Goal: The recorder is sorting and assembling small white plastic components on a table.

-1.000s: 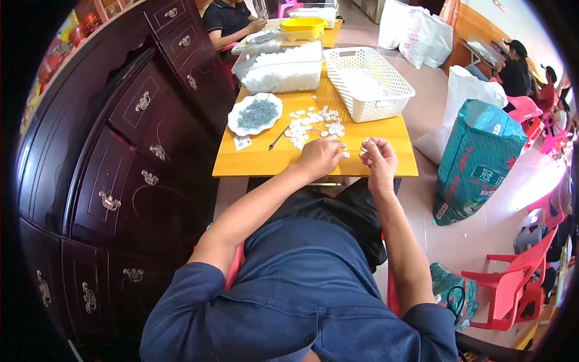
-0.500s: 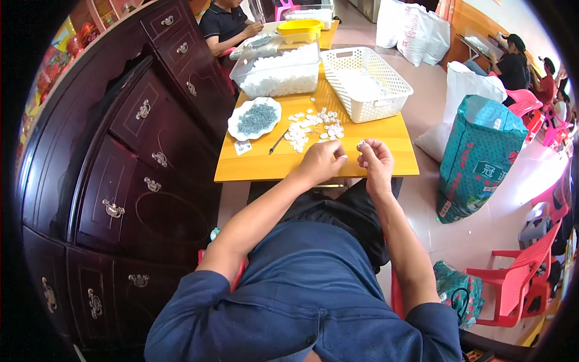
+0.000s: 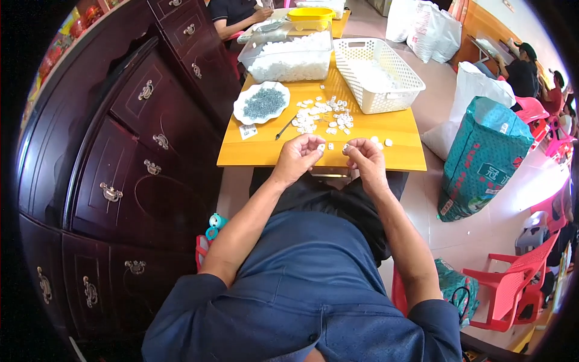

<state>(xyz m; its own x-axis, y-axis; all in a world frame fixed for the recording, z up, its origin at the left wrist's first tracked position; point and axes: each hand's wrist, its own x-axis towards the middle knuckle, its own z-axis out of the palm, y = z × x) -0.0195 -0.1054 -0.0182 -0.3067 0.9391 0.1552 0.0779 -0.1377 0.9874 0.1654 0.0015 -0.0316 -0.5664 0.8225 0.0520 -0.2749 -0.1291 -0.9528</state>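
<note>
My left hand (image 3: pixel 297 158) is pinched at the table's near edge, thumb and forefinger closed on a small white plastic piece (image 3: pixel 321 147). Facing it, my right hand (image 3: pixel 368 161) pinches another tiny piece (image 3: pixel 345 146), pale and partly covered by the fingertips. Between the two hands a single white piece (image 3: pixel 331 146) lies on the yellow table (image 3: pixel 253 155). Beyond them spreads a loose heap of small white plastic pieces (image 3: pixel 307 118). A couple more white pieces (image 3: pixel 388 143) rest just right of my right hand.
A white scalloped plate (image 3: pixel 240 113) holds many small grey parts. Near it lie a thin dark tool (image 3: pixel 285 128) and a printed card (image 3: pixel 248 131). Behind stand a clear bin (image 3: pixel 325 67) of white pieces and a cream basket (image 3: pixel 392 102). Dark drawers flank the left; a green bag (image 3: pixel 482 160) stands right.
My left hand has turned from a curled, palm-down pose so its pinched fingertips show. White pieces now show between my hands and right of my right hand. The whole view has shifted slightly.
</note>
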